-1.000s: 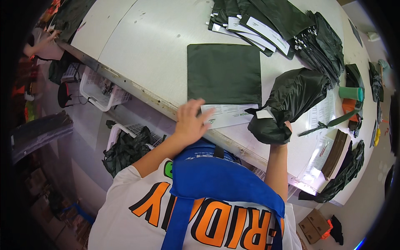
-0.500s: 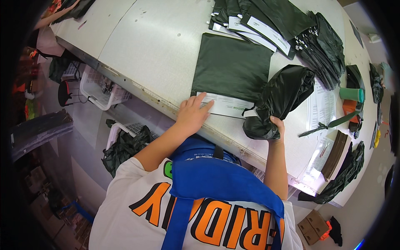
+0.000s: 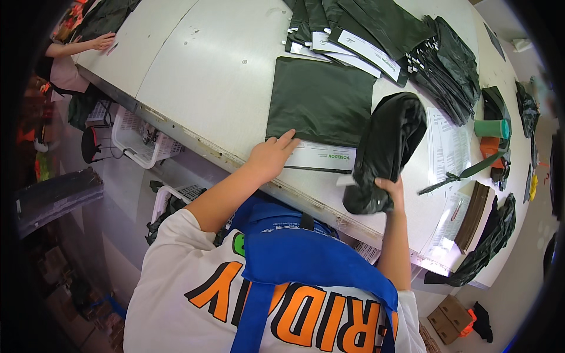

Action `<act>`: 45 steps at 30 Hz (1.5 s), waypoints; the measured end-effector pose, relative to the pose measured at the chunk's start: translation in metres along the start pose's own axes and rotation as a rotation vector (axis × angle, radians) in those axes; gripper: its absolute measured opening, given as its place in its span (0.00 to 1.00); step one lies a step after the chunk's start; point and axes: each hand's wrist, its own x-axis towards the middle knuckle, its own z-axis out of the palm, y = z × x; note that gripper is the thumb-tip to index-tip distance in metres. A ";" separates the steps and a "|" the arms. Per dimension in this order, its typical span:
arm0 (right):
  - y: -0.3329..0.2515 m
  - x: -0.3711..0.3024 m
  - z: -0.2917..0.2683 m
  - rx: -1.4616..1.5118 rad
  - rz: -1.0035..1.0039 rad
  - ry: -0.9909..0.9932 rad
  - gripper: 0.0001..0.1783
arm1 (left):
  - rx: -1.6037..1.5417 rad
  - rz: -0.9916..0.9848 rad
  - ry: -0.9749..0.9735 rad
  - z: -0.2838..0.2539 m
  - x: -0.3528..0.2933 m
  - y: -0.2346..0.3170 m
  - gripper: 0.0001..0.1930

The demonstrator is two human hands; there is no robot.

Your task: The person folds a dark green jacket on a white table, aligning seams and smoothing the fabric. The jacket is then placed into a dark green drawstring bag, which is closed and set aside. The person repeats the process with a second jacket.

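Observation:
A flat dark green fabric pouch (image 3: pixel 318 97) lies on the table in front of me, with a white printed card strip (image 3: pixel 322 157) along its near edge. My left hand (image 3: pixel 272 157) rests on the pouch's near left corner, fingers stretched out and flat, holding nothing. To the right, my right hand (image 3: pixel 391 189) grips the lower end of a long, folded black-green fabric bundle (image 3: pixel 391 135). The bundle stands tilted beside the pouch and covers part of its right side. A small white tag (image 3: pixel 345 180) sticks out from the bundle's left side.
Several carded dark pouches (image 3: pixel 376 53) and a stack of dark fabric (image 3: pixel 450 70) lie at the far right. Printed papers (image 3: pixel 444 147), a green cylinder (image 3: pixel 491 129) and a dark strap are nearer. White baskets (image 3: pixel 132 138) stand below the table edge; another person's hand (image 3: pixel 105 41) is far left.
The bundle has become narrower and straighter in my right hand. My left hand stays at the pouch's corner, its fingers less spread. At far left, the other person's hand shows lower over the table.

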 end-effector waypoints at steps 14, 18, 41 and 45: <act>-0.067 -0.039 0.040 -1.018 0.092 -0.498 0.46 | -0.205 0.316 0.487 -0.076 0.044 0.013 0.23; -0.064 -0.049 0.032 -0.874 0.073 -0.124 0.48 | -0.203 0.342 0.352 -0.088 0.032 0.003 0.23; -0.052 -0.050 0.083 -1.034 -0.139 0.135 0.46 | -0.261 0.443 0.452 -0.100 0.084 0.131 0.04; -0.019 -0.036 0.060 -0.909 -0.329 0.210 0.35 | -0.334 0.694 0.344 -0.102 0.055 0.143 0.06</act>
